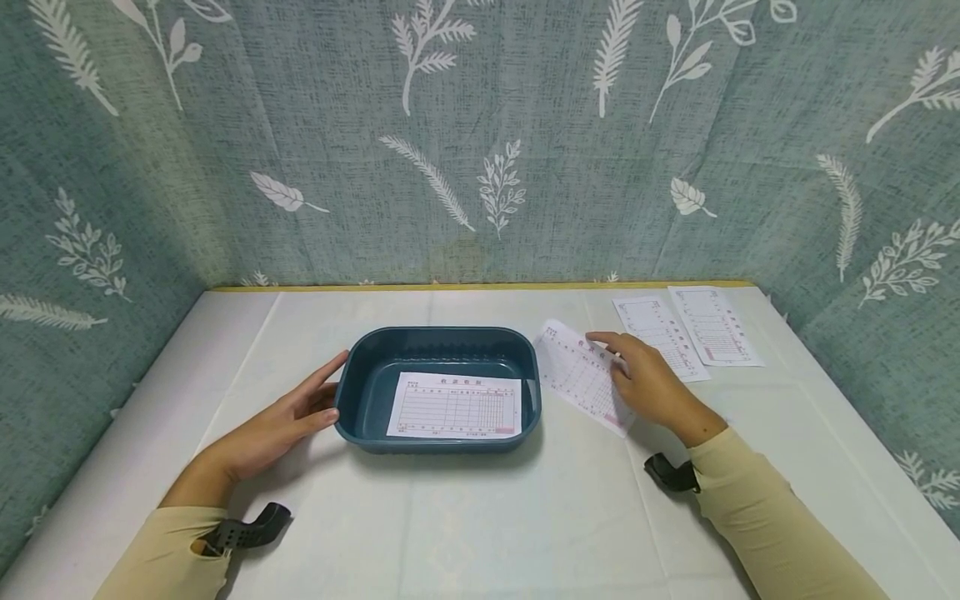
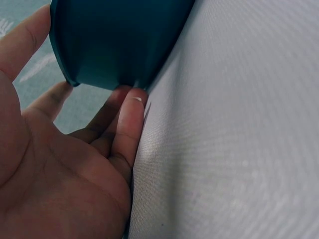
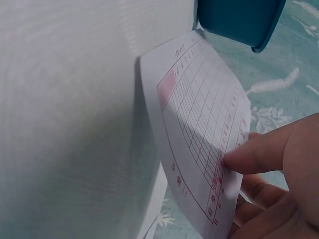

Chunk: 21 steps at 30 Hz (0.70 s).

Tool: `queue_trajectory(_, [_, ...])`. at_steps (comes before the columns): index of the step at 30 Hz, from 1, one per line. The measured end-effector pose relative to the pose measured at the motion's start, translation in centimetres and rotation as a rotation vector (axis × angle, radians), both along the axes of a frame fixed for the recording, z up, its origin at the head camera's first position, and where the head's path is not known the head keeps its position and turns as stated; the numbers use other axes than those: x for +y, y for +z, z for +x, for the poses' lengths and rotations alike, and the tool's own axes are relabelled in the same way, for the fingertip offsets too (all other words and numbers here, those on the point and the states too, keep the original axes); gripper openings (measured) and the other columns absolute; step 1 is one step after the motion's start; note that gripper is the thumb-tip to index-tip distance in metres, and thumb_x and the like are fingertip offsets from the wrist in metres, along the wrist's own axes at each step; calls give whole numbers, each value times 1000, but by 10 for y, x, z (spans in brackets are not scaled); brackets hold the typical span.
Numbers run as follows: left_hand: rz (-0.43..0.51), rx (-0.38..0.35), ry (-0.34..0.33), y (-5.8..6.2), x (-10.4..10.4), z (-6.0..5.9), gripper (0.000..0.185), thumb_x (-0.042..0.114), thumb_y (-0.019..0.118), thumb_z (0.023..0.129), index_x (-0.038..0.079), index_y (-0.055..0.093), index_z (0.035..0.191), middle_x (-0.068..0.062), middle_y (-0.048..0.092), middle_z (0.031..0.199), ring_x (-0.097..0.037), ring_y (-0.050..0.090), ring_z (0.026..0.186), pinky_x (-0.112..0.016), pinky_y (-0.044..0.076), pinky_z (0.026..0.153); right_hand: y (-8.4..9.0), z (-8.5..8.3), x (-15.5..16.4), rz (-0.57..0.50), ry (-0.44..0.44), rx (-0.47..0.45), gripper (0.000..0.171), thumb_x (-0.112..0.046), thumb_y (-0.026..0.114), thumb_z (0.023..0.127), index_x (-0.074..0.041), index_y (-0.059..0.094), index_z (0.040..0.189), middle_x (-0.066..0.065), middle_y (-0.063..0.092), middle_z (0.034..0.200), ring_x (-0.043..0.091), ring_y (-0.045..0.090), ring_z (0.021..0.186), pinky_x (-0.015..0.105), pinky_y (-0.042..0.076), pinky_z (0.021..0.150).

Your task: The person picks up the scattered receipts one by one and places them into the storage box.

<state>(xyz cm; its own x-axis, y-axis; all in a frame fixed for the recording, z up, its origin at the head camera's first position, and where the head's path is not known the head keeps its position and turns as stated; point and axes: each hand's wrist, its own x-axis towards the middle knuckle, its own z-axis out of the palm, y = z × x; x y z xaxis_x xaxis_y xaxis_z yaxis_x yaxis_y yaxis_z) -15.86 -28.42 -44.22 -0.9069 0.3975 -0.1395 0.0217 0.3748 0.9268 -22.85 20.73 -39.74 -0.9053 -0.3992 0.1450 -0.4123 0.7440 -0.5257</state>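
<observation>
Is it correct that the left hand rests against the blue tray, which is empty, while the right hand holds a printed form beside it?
Not quite: the blue tray is not empty. The head view shows one printed form lying flat inside it. The rest stands: the left hand rests against the tray and the right hand holds another form beside it.

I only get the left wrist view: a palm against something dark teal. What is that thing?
Observer: A teal tray on the table, with the left hand against its side.
Operator: Anything in it?
Observer: One printed form lies flat inside.
Operator: And the other hand?
Observer: The right hand pinches a second form, lifted beside the tray.
Operator: Any more papers?
Observer: Two more forms lie at the table's far right.
</observation>
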Motion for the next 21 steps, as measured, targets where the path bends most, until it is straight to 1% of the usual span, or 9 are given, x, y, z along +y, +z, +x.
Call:
queue_trajectory(1, [2, -1, 1, 0, 0, 0, 74, 24, 52, 105, 42, 7, 160, -26, 24, 161, -47, 23, 148, -61, 25, 112, 0, 0, 0, -2, 1, 5, 51, 12, 47, 95, -3, 50, 144, 21, 54, 142, 38, 57, 122, 55, 48, 100])
queue_trajectory(4, [-2, 0, 4, -1, 0, 0, 74, 24, 52, 105, 42, 6, 160, -25, 26, 160, -46, 24, 148, -63, 25, 112, 0, 1, 0, -1, 4, 21, 52, 12, 47, 95, -3, 49, 144, 22, 56, 140, 38, 57, 121, 55, 49, 99])
queue_trajectory(6, [9, -3, 3, -1, 1, 0, 74, 23, 52, 105, 42, 6, 160, -26, 25, 160, -47, 24, 147, -65, 23, 112, 0, 1, 1, 1, 3, 33, 52, 12, 47, 95, -3, 49, 144, 22, 57, 137, 37, 58, 119, 54, 50, 97])
queue_trajectory(9, [12, -4, 4, -1, 1, 0, 74, 23, 52, 105, 42, 6, 160, -26, 25, 161, -47, 24, 148, -67, 21, 112, 0, 1, 1, -1, -2, 49, 52, 11, 47, 95, -4, 50, 144, 22, 60, 129, 35, 60, 112, 50, 51, 92])
queue_trajectory(12, [18, -8, 8, 0, 2, 1, 74, 23, 52, 105, 41, 6, 160, -27, 23, 161, -48, 22, 148, -70, 19, 112, 0, 1, 1, -7, -7, 72, 51, 11, 47, 95, -4, 50, 143, 22, 61, 125, 34, 61, 109, 48, 50, 88])
queue_trajectory(17, [22, -16, 15, 0, 3, 1, 74, 24, 52, 105, 42, 7, 160, -28, 22, 161, -49, 21, 148, -72, 17, 112, -1, 0, 1, -22, -16, 83, 51, 12, 47, 95, -5, 50, 143, 23, 59, 131, 38, 59, 116, 52, 50, 92])
queue_trajectory(19, [18, -12, 14, 0, 2, 1, 74, 24, 52, 105, 41, 7, 160, -27, 23, 161, -49, 22, 148, -71, 18, 112, -1, 0, 1, -30, -17, 85, 51, 12, 46, 95, -4, 50, 143, 24, 58, 134, 39, 58, 119, 53, 50, 94])
queue_trajectory(21, [9, -7, 12, 0, 2, 1, 74, 24, 52, 105, 41, 7, 160, -27, 24, 161, -48, 23, 148, -67, 22, 113, 0, 0, 1, -38, -16, 89, 51, 12, 45, 95, -4, 50, 143, 24, 57, 134, 38, 58, 118, 53, 50, 93])
